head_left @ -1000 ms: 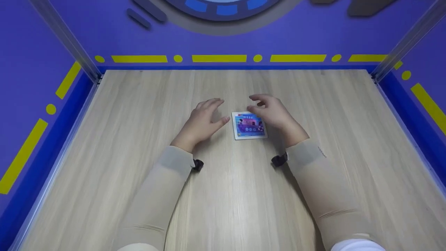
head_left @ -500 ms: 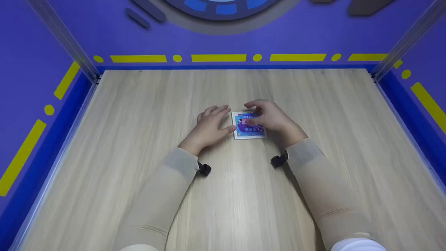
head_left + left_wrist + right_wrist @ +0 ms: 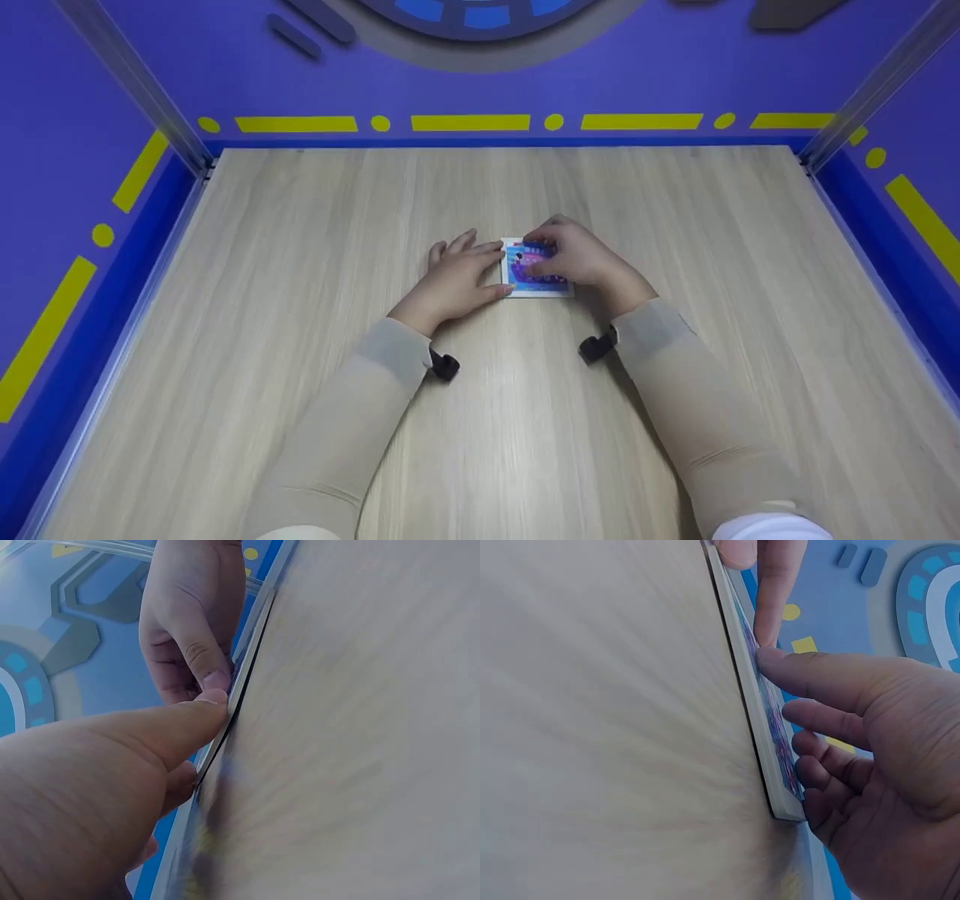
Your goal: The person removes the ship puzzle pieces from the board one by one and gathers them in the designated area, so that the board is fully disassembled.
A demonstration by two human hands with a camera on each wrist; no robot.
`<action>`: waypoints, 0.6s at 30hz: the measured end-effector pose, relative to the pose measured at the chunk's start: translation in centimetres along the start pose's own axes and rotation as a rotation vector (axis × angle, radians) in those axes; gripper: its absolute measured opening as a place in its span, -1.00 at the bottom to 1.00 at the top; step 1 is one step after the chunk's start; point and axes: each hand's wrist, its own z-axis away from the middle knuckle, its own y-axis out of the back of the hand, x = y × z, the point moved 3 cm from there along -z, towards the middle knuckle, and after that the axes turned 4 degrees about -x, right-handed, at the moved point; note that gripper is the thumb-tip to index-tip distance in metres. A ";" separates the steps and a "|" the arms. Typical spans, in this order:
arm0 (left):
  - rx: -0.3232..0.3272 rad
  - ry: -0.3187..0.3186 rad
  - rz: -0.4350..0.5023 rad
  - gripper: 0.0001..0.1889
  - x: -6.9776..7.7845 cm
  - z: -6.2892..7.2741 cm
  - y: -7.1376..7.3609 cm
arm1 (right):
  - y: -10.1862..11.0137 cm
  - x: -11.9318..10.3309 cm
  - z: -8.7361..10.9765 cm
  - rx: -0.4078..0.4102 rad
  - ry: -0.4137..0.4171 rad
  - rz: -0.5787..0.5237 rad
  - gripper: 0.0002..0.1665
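A small square picture board (image 3: pixel 538 286) with a white border and a printed pink and purple ship lies flat on the table. My left hand (image 3: pixel 452 281) is at its left side, thumb on the near left corner and index fingertip by the far left one. In the left wrist view its thumb (image 3: pixel 191 720) meets the board's edge (image 3: pixel 251 652). My right hand (image 3: pixel 589 256) reaches over the board from the right and hides part of the picture. The right wrist view shows its thumb and bent fingers (image 3: pixel 829 720) touching the printed face, thumb and index apart.
The wood-grain table (image 3: pixel 480 420) extends around the board. Blue-purple panels (image 3: pixel 487 97) with yellow dashes stand along its back and both sides. A black wrist camera (image 3: pixel 445 367) sits below the left hand, another wrist camera (image 3: pixel 598 348) below the right.
My left hand has moved right and slightly nearer, from beside the board onto its left edge. My right hand has come down and in, its thumb and fingers now over the picture.
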 end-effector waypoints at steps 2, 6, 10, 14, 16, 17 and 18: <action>-0.001 -0.002 -0.003 -0.20 0.1 0.0 0.0 | 0.0 -0.1 0.1 -0.007 -0.016 0.001 -0.26; -0.006 -0.002 -0.002 -0.19 0.1 0.0 0.0 | 0.0 -0.2 0.1 -0.012 -0.035 -0.001 -0.27; -0.007 0.001 -0.005 -0.19 0.1 0.0 0.0 | -0.1 -0.3 0.1 -0.015 -0.044 -0.006 -0.29; -0.002 0.004 0.002 -0.19 0.2 0.0 0.0 | -0.1 -0.5 0.0 -0.029 -0.038 0.015 -0.30; -0.001 0.007 0.005 -0.19 0.2 0.1 0.0 | -0.1 -0.8 -0.1 -0.042 -0.039 0.041 -0.31; -0.001 0.008 0.006 -0.19 0.2 0.1 0.0 | -0.1 -1.0 -0.2 -0.049 -0.040 0.057 -0.31; -0.001 0.009 0.004 -0.19 0.2 0.1 0.0 | -0.1 -1.1 -0.2 -0.057 -0.048 0.072 -0.31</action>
